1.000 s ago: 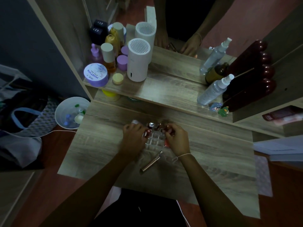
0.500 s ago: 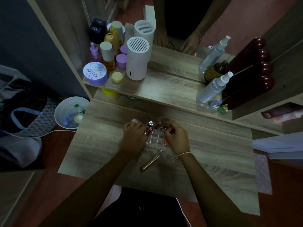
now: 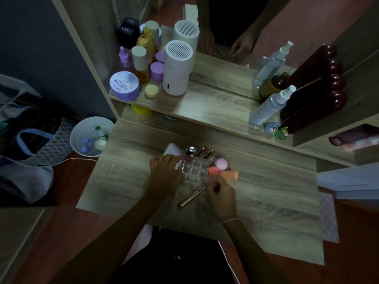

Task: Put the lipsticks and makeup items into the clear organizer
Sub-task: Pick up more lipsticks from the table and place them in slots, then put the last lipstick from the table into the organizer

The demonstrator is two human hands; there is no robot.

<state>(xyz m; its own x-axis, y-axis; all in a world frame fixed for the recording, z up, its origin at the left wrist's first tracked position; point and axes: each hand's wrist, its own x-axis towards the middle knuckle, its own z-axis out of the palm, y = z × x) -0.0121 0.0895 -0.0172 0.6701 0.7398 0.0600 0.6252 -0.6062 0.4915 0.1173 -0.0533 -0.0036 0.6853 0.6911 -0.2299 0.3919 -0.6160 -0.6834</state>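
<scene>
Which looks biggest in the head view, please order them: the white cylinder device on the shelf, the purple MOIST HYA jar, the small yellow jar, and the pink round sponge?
1. White cylinder device, clearly largest.
2. Purple MOIST HYA jar.
3. Small yellow jar and pink round sponge: they look about alike, and the sponge lies nearer the camera, so I do not rank them.

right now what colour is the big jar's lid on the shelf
Purple, clearest in the head view.

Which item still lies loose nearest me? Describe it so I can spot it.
On the wooden desk, find the clear organizer between the hands. Just in front of it lies a slim metallic makeup tube, flat and diagonal, unlike the round sponges beside the organizer.
</scene>
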